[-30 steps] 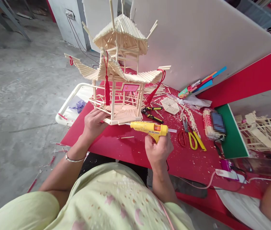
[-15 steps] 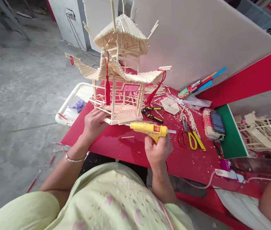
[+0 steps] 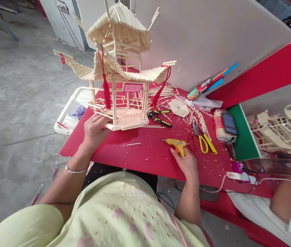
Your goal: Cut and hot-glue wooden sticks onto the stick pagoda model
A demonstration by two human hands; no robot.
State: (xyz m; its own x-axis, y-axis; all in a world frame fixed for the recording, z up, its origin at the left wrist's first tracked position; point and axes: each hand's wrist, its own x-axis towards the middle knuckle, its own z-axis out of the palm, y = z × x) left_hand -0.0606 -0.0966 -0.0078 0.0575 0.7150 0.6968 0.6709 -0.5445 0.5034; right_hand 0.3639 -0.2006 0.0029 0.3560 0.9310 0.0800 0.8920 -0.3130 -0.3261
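My left hand (image 3: 95,129) grips the near left edge of the base of a pagoda model (image 3: 130,120) built from pale wooden sticks. The model has two tiered roofs, red tassels (image 3: 106,94) on its corners and a pink plaque (image 3: 133,87) under the lower eave. Its base is tilted and held up off the table at the near side. To the right, my right hand (image 3: 186,163) is closed around the handle of a yellow hot glue gun (image 3: 175,142). The gun lies low at the table surface, nozzle pointing left, beside the scissors. Some of my right fingers are hidden.
On the red table (image 3: 145,157) lie black-and-yellow pliers (image 3: 161,120), red-handled scissors (image 3: 193,137), a yellow-handled cutter (image 3: 208,142), a hexagonal stick panel (image 3: 178,108) and loose sticks. A white tray (image 3: 60,118) stands left. Another person's arm (image 3: 287,199) is at the right.
My right hand has carried the glue gun away from the model's base, to the right and down toward the table. My left hand keeps its hold on the model. The whole view has shifted slightly.
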